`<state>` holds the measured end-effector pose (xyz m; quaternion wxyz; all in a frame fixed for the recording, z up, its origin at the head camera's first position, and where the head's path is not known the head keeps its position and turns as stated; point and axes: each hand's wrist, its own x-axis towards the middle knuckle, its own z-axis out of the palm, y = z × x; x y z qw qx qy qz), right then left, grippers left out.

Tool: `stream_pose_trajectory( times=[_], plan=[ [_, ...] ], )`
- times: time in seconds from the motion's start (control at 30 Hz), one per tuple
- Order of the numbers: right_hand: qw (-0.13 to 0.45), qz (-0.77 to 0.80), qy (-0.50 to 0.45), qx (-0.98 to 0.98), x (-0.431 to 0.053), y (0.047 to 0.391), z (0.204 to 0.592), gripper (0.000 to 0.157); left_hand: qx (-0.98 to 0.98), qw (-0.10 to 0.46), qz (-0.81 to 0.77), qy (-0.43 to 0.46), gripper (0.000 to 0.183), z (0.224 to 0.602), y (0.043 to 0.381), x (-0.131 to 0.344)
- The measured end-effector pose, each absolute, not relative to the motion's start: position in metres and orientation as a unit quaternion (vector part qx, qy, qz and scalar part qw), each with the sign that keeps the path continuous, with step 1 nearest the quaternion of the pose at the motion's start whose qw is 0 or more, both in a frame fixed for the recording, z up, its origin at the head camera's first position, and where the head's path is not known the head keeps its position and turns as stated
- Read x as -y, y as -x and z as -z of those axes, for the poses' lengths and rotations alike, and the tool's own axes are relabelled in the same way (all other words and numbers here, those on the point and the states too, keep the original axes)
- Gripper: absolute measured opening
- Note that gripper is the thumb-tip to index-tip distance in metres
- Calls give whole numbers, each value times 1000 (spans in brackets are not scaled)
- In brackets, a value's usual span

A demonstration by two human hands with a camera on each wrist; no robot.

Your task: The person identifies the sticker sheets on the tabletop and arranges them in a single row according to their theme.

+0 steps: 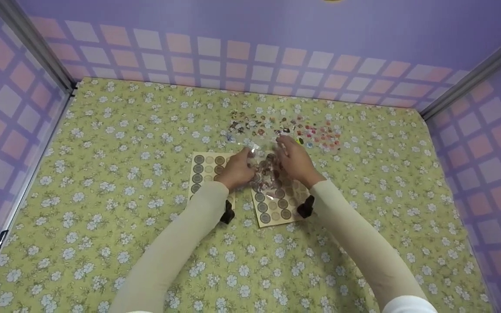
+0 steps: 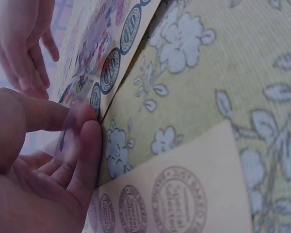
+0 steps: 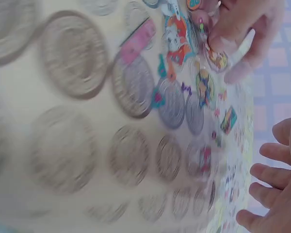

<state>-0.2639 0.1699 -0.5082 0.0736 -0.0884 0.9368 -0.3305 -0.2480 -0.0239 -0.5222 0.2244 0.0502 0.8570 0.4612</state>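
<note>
My left hand (image 1: 237, 170) pinches the edge of a clear plastic sheet of colourful cartoon stickers (image 3: 177, 39) between thumb and finger. That see-through sheet lies over a cream sheet of round labels (image 1: 274, 208), printed in grey and brown circles. At the right side of the clear sheet is my right hand (image 1: 295, 160); in the right wrist view its fingers are spread and hold nothing. A second cream sheet of round labels (image 1: 197, 178) lies on the cloth under and beside my left hand and forearm.
Beyond the hands, clear sheets with many small colourful stickers (image 1: 324, 135) spread over the flowered tablecloth (image 1: 124, 208). Purple panels with pink and white squares (image 1: 237, 56) stand at the back and both sides. A dark wrist device (image 1: 306, 207) hangs below the right wrist.
</note>
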Motion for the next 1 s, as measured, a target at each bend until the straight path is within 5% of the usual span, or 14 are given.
stream_pose_trajectory(
  times=[0.13,0.57,1.0],
  plan=[
    [88,381,75,-917,-181,255,505,44,-855,200,-474,-66,40,517,250,28],
    [106,530,6,-842,-193,241,506,61,-803,164,-572,-34,39,502,249,37],
    [72,662,-68,-743,-183,230,510,43,-778,158,-608,-17,42,508,237,32]
  ],
)
